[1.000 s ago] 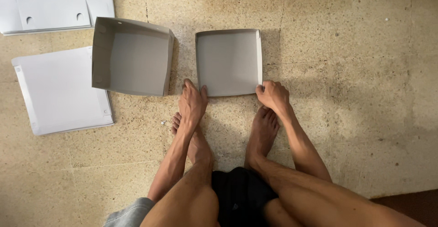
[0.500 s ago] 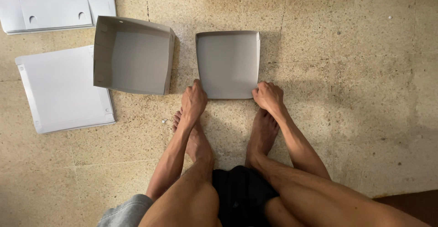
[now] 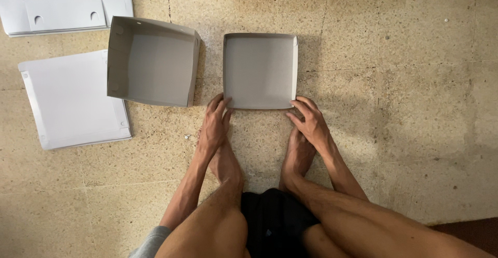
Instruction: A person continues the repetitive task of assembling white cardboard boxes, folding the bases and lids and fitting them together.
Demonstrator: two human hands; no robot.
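Left hand (image 3: 211, 128) and right hand (image 3: 310, 123) open, fingertips touching near corners of shallow grey tray (image 3: 259, 71) on floor (image 3: 404, 107). Best pressed evenly at both corners. Beyond left: deeper box (image 3: 150, 60), flat sheets (image 3: 72, 102).

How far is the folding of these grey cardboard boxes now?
One deeper grey box already stands folded on the floor. In hand: the left hand and right hand touch the near corners of a shallow tray. Left: flat sheets lie unfolded at the left.
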